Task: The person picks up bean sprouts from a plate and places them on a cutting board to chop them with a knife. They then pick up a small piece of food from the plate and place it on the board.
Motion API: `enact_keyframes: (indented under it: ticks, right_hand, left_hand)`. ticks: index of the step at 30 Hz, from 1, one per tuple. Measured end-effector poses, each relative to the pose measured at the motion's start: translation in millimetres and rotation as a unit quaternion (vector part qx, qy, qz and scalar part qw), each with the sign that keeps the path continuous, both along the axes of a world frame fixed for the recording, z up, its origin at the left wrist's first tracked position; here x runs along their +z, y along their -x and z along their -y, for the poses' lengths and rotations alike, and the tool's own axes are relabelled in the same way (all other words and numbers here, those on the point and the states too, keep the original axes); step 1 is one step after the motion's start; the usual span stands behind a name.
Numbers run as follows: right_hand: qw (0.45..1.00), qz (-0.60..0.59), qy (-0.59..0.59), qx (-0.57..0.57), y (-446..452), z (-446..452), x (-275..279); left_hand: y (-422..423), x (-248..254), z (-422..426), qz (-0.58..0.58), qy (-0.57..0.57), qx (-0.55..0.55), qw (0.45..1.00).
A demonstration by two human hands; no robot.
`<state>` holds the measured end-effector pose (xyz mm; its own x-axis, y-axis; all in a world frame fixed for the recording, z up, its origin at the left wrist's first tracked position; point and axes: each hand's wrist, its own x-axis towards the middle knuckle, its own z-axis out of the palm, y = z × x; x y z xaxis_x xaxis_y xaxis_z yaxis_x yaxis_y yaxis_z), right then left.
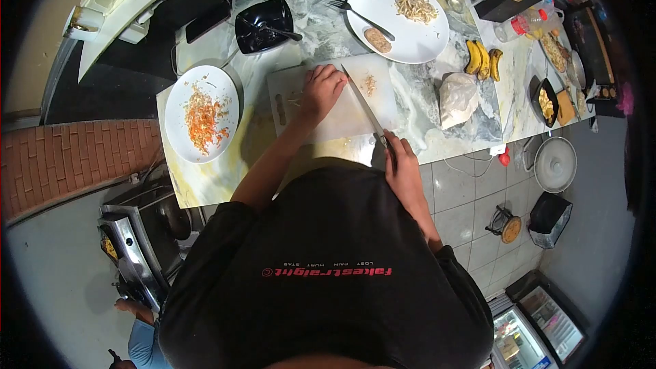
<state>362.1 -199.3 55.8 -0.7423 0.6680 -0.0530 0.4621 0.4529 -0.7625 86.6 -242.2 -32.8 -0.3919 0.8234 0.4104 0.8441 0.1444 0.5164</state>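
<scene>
My right hand [403, 167] is wrapped round the dark handle of a long knife [365, 106], whose blade slants up and left over the white cutting board [328, 119]. Beside the blade's tip, my left hand [324, 90] presses down on the board with its fingers bent together; what lies under them is hidden. A small heap of chopped pale brown bits [370, 85] lies on the board to the right of the blade. A few pale pieces show near the board's handle slot at the left.
A plate of shredded orange food [175, 119] stands left, a black dish [264, 25] behind. At the back, a white plate [427, 44] holds sprouts and a fork. Right are bananas [484, 61] and a paper bag [459, 100]. Another person's arm [142, 331] shows lower left.
</scene>
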Motion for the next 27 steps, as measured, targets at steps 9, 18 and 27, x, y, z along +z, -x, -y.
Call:
enact_keyframes:
  ticks: [9, 18, 27]
  right_hand:
    - [0.998, 0.049, -0.022, -0.011, 5, 7, -1]
    - [0.999, 0.008, 0.012, -0.048, -8, 6, 1]
    - [0.998, -0.021, 0.032, -0.043, -6, 9, 4]
  left_hand:
    - [-3, -4, 0, 0.060, -0.001, 0.018, 0.998]
    - [-1, 8, 9, 0.086, 0.005, -0.026, 0.996]
    - [-4, 21, 21, 0.139, -0.008, -0.008, 0.990]
